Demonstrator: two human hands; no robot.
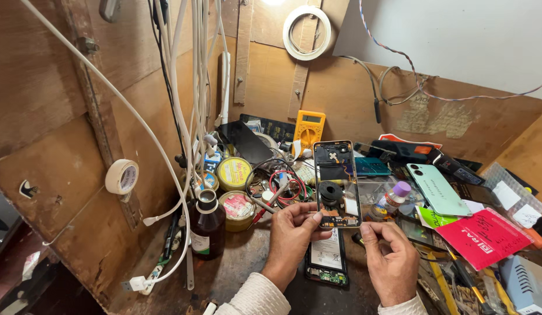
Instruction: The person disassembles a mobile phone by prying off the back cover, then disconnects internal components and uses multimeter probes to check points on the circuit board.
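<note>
I hold an opened phone frame (337,184) upright above the bench (241,274), its inner side turned toward me, with dark parts and a round black piece showing inside it. My left hand (291,233) grips the frame's lower left edge, thumb across the bottom corner and fingers curled behind, so it is clamped on the frame. My right hand (390,256) sits just below the lower right corner; its fingers are bent together with the thumb tip close to the frame's bottom edge, though I cannot tell whether it truly pinches it. Directly under the frame lies a second phone body (327,259) flat on the bench, between my wrists. A brown glass bottle (208,224) stands to my left, a pale green phone back (437,189) and a red packet (483,236) to my right.
</note>
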